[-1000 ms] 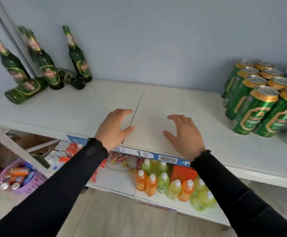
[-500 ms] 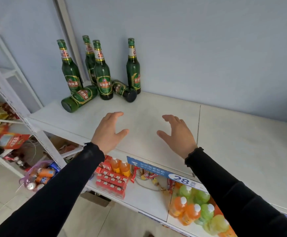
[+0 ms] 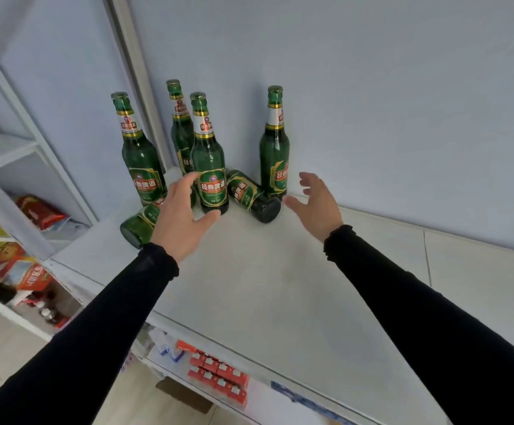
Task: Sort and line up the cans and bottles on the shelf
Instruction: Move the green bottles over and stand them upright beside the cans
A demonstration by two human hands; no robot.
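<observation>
A pale blue wall (image 3: 387, 87) with a grey upright strip (image 3: 133, 72) backs the white shelf (image 3: 264, 286), a white rack (image 3: 13, 154) stands left, and beige floor tiles (image 3: 1, 357) show below.

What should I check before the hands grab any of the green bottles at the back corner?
1. Left hand empty, open: ok.
2. Right hand empty, open: ok.
3. All bottles upright: not ok; left fallen bottle and right fallen bottle lie on their sides.
4. Front standing bottle upright, within the left hand's reach: ok.
5. Bare shelf to line them up: ok.
6. Cans in view: not ok.
</observation>
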